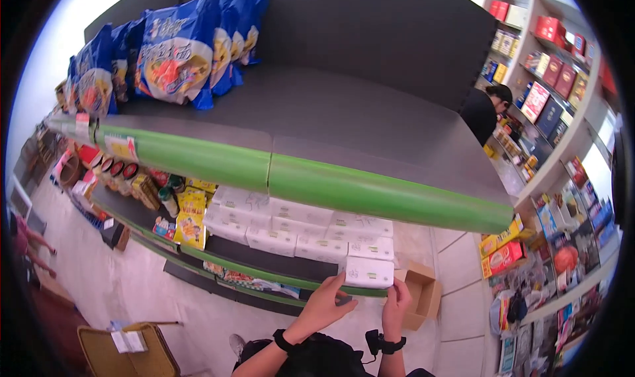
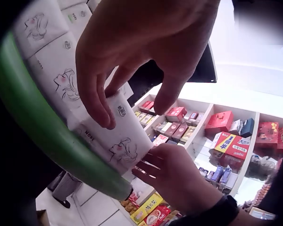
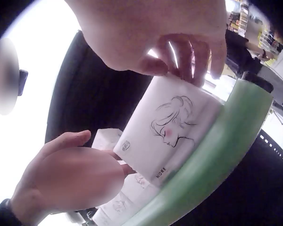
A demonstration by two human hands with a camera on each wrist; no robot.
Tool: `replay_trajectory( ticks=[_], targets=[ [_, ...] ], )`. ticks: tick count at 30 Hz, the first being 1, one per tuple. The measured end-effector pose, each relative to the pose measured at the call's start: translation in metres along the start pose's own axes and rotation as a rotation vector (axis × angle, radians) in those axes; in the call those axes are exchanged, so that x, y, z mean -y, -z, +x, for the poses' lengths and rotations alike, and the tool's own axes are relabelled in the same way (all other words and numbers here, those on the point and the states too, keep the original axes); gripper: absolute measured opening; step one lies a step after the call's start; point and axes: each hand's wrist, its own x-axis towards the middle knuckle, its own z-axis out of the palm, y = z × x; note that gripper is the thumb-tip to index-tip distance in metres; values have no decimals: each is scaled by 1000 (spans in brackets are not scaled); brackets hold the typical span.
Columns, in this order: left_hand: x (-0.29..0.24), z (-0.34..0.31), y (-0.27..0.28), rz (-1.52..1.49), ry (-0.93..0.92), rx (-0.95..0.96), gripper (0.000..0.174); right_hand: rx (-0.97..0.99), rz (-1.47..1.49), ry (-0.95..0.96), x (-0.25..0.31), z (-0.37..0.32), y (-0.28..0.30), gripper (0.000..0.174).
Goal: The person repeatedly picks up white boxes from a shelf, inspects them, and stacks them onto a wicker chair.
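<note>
A white soft pack of tissues [image 1: 369,272] with a line-drawn face on its side lies at the right front end of the lower shelf. My left hand [image 1: 322,311] is at its left end; in the left wrist view the fingertips touch the pack and the thumb stands apart. At the opposite end, the fingers of my right hand [image 3: 155,33] rest against the pack, with the thumb near a corner. Similar tissue packs [image 1: 271,239] are stacked in rows behind and to the left of it.
Above hangs a shelf with a green front edge [image 1: 390,195], bearing blue snack bags [image 1: 175,59]. Yellow bags [image 1: 192,217] and jars stand left of the tissues. On the floor at right is a cardboard box [image 1: 422,291]. A person [image 1: 481,112] is by the far shelves.
</note>
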Motion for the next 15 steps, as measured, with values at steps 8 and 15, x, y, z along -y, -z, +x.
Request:
replay_trajectory(
  ticks=[8,15],
  targets=[
    [-44,-15,-5,75,-81,-291,69,24,185,-72,26,-1,-3,17],
    [-34,-48,27,31,-89,-455,54,40,147,133,41,-21,-29,17]
  ],
)
